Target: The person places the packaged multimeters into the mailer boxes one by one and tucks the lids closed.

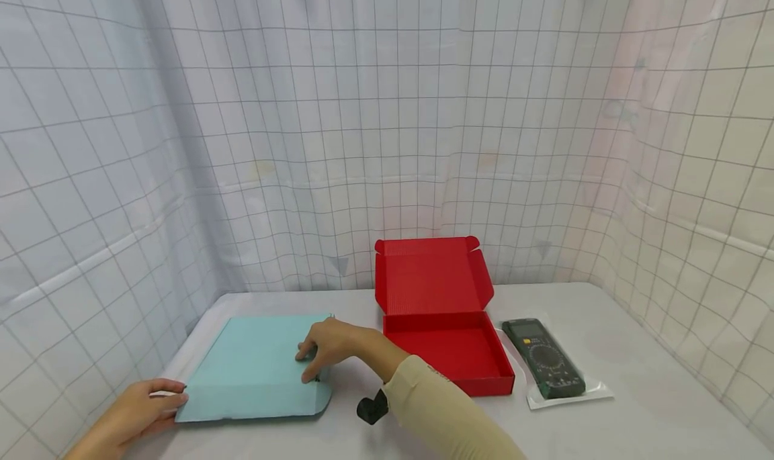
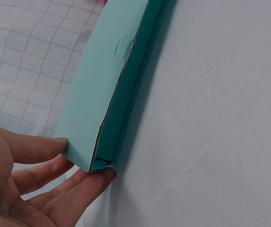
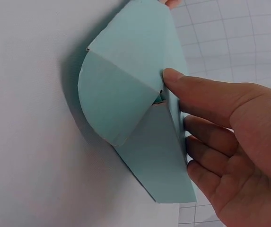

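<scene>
On the left of the table lies a light blue cardboard box [image 1: 260, 352], lid down, its front flap [image 2: 97, 75] standing a little away from the dark teal inside. My left hand [image 1: 145, 409] touches its front left corner with extended fingertips, the thumb at the flap's edge. At the right side my right hand [image 1: 329, 344] rests its thumb [image 3: 196, 90] near the edge where a rounded side flap [image 3: 111, 94] sticks out. The other right fingers touch the lid, loosely bent. A small dark gap shows beside that flap.
An open red cardboard box [image 1: 447, 342] stands right of centre, its lid raised at the back. To its right a dark digital multimeter [image 1: 544, 358] lies on a white packet [image 1: 595, 391]. A small black object [image 1: 371, 407] shows beside my right sleeve. Gridded white curtains surround the table.
</scene>
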`<state>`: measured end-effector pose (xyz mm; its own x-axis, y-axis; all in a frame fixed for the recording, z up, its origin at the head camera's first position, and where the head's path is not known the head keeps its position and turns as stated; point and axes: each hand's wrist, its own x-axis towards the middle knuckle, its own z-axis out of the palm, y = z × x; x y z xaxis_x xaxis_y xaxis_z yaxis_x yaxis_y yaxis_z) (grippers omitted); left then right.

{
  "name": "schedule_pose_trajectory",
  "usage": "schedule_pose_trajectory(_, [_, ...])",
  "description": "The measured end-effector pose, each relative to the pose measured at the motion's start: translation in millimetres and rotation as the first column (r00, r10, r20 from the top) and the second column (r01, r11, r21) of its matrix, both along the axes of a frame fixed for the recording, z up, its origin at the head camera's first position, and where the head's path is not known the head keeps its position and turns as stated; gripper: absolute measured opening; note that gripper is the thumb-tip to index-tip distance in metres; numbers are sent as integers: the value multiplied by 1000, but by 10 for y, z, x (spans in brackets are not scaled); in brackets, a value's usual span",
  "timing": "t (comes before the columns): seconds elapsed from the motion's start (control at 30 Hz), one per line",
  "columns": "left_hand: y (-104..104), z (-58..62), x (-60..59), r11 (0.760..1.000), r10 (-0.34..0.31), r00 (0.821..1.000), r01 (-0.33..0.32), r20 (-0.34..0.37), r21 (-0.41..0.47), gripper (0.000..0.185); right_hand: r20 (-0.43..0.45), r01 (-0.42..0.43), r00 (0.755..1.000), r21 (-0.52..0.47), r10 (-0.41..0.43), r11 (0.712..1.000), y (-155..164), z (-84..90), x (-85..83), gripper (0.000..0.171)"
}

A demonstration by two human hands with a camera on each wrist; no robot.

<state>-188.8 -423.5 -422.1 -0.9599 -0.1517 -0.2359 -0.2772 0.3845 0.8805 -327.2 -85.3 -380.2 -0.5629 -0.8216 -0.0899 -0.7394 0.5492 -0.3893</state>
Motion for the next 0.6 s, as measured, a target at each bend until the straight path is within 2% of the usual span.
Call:
schedule_pose_trajectory(0.27, [8, 19, -12, 1000, -6, 1000, 6, 18, -7, 37, 13, -9, 1000, -12, 10, 1000, 22, -19, -31, 38])
schedule_pose_trajectory(0.47, [-21, 16, 7, 999, -39, 999, 40, 9, -21, 40, -12, -84, 996, -23, 84, 996, 45, -78, -77, 43])
schedule_pose_trajectory(0.6, [-14, 39, -9, 996, -53, 999, 52, -3, -72, 42, -39, -114, 993, -46, 113, 992, 69, -102, -112, 43])
